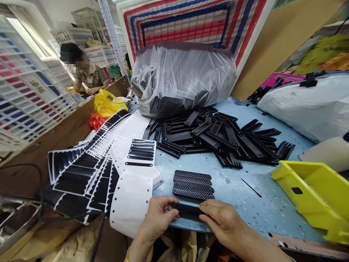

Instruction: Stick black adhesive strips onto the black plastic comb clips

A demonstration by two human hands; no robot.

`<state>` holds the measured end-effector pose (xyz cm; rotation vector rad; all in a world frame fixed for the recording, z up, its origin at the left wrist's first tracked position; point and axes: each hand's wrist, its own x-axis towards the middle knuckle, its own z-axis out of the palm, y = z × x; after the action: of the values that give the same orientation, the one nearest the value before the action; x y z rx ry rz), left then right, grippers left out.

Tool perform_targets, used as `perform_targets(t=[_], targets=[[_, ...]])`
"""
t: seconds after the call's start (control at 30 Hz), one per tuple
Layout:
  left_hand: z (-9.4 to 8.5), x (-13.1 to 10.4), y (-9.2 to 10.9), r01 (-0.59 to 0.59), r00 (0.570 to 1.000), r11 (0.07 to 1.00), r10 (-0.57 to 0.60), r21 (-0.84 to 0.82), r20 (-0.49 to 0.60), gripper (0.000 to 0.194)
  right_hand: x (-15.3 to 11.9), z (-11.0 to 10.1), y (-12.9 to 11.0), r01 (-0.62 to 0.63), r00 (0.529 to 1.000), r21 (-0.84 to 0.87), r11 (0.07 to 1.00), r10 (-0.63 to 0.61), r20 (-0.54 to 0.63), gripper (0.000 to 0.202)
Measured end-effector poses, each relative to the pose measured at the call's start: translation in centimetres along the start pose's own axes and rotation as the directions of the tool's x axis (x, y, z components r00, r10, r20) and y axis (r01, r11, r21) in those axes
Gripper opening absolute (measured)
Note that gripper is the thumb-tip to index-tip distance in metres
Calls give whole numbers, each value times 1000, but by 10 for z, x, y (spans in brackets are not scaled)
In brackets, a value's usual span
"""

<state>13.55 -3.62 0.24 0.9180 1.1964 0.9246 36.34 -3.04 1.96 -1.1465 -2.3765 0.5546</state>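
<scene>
Black bar (191, 209): left hand (160, 214) and right hand (225, 217) pinch its ends. I judge it light, stiff, best held there

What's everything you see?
Loose strips: many, black, middle
Textured strips: four, black, front
Held strip: one, black, bottom
Sticker sheets: many, black-white, left
Big bag: one, grey, back
Small bags: two, yellow and red, left
Bin: one, yellow, right
Sack: one, white, right
Crates: several, whitish, left and back
Cardboard: one, brown, back
Cable: one, black, left
Table: one, blue, middle
Person: one, striped top, back left
Left hand: one, bare, bottom
Right hand: one, bare, bottom
</scene>
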Motion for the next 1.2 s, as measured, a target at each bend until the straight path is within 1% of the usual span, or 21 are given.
perform_targets(t=[0.2,0.33,0.63,0.9,1.03,1.1,1.2], targets=[[0,0,1,2,1000,1000,-2,-3,0,29,0,0,-2,-8,1000,-19,1000,8,15,26],[0,0,0,6,1000,1000,-6,2,-4,28,-1,1,-1,15,1000,-12,1000,-15,-4,24],[-2,1,0,3,1000,1000,-3,-2,23,29,-1,0,2,46,999,51,998,-45,-24,23],[-1,1,-3,-4,1000,1000,4,-3,14,30,-2,5,3,22,1000,2,1000,-22,0,19],[-3,0,0,13,1000,1000,-13,1,16,31,-2,5,3,27,1000,-13,1000,-27,12,22],[-2,1,3,27,1000,1000,-27,9,1,34,-2,4,2,23,999,-21,1000,-23,26,24],[1,4,5,44,998,999,-43,15,-52,46,-1,3,-2,3,999,-28,1000,-2,42,26]])
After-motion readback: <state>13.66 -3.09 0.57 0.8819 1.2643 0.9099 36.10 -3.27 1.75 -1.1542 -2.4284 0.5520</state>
